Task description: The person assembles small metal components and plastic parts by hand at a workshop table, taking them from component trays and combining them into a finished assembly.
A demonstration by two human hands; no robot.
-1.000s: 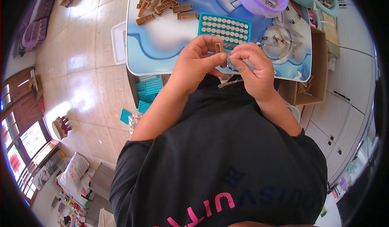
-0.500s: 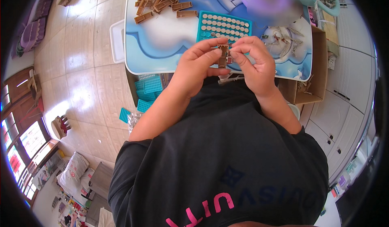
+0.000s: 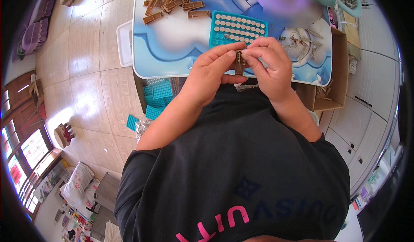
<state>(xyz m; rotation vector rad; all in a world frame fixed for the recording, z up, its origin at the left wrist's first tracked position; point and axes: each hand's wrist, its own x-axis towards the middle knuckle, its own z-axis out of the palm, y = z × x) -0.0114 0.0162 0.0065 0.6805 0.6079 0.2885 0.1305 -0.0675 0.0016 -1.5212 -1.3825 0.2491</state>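
a narrow, rectangular brown plastic case (image 3: 239,66) runs from twelve to six o'clock. the left hand (image 3: 210,67) grips it from nine; the right hand (image 3: 272,67), fingertips narrow, is at two, its hold unclear.

Angles left forearm (image 3: 172,119) and right forearm (image 3: 297,117) inward, with wrists roughly straight. Holds left hand (image 3: 209,71) just beside right hand (image 3: 274,69). Grips with left thumb against extended fingers, spreading one lower finger apart. Curls right fingers leftward, with thumb tip near forefinger; cannot tell whether pinched.
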